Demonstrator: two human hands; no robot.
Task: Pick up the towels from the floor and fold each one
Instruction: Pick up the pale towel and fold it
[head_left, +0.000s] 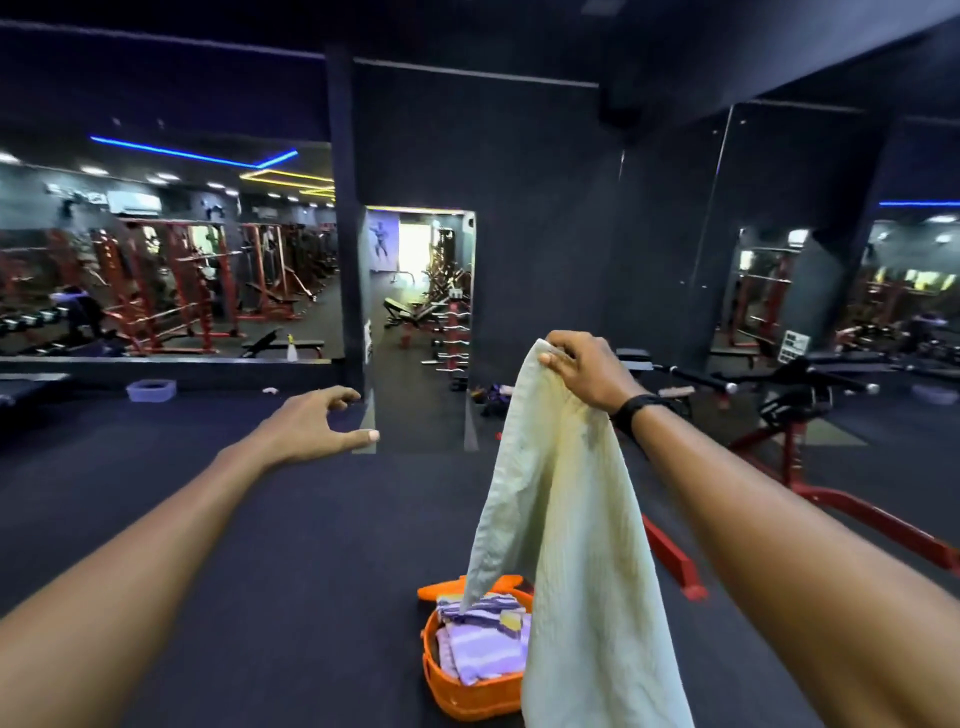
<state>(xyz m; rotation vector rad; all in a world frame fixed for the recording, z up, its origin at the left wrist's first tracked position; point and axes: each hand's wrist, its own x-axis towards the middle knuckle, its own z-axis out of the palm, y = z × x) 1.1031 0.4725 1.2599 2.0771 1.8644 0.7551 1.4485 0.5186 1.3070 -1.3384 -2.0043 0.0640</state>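
No legible text, labels, numbers (wall signs blurred)

A gym: red weight racks (176, 280), benches (283, 343), wall mirrors (156, 234) and dark rubber floor (311, 519).

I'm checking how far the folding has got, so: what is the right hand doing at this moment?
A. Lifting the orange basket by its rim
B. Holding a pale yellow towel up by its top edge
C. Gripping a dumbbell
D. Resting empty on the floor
B: the right hand has its grip closed on the top edge of the pale yellow towel, which hangs unfolded in front of the orange basket, while the left hand is open and empty.
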